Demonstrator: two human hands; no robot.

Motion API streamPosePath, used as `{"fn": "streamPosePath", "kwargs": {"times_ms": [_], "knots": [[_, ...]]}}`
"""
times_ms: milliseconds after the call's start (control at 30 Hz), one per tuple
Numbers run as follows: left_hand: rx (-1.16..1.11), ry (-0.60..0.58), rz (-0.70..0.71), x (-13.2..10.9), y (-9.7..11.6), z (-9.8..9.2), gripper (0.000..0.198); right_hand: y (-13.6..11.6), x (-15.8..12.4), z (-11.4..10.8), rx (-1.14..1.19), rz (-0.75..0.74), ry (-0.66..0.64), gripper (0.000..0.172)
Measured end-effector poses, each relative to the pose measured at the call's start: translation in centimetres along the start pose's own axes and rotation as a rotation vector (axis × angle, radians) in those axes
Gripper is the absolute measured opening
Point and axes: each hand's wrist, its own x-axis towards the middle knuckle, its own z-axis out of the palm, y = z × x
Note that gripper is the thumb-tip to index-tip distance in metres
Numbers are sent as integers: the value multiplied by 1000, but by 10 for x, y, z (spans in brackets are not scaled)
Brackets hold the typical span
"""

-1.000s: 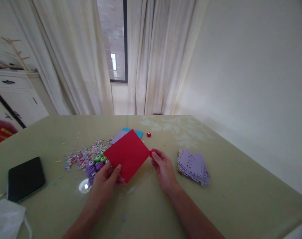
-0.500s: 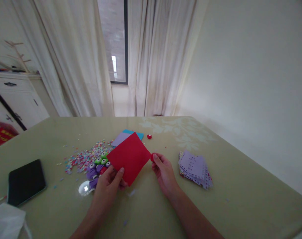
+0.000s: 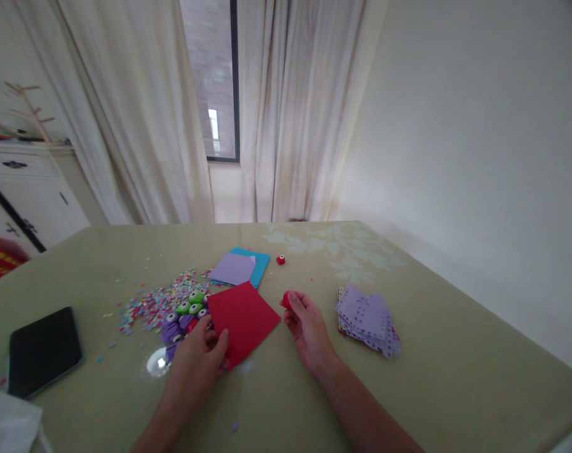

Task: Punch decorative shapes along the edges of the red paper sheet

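Observation:
My left hand (image 3: 197, 354) has its thumb and fingers at the left edge of a square red sheet of paper (image 3: 245, 321), with some fingertips partly hidden under it. The sheet tilts low over the table and looks unpunched. Just right of the sheet's corner, my right hand (image 3: 311, 328) pinches a small red paper punch (image 3: 286, 300), mostly covered by the fingers. Beside my left hand lies a cluster of purple, green and red punches with eye shapes (image 3: 184, 308), partly hidden by that hand.
Punched paper bits (image 3: 158, 302) are strewn behind the cluster. Purple and blue sheets (image 3: 233, 268) lie farther back, near another red eyed piece (image 3: 280, 259). A stack of hole-punched sheets (image 3: 367, 318) sits at right. At left are a black tablet (image 3: 44, 351) and white tissue-like material (image 3: 11, 421).
The red sheet and my left hand have moved down and slightly left. Its corner has come away from the red punch in my right hand, uncovering more of the purple and blue sheets.

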Motion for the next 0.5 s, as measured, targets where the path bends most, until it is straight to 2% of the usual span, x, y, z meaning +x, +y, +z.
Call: {"fn": "streamPosePath", "kwargs": {"times_ms": [67,133,333,500], "knots": [[0,-11,39,0,1,-1,33,0,0,0,-2,-1,-8,49],[-70,-27,37,1,4,1,36,-1,-1,1,16,7,-20,50],[-365,6,-131,4,15,7,54,-1,-8,9,32,79,-139,54],[-375,30,-95,1,21,8,58,-3,-19,15,42,103,-239,46]]}}
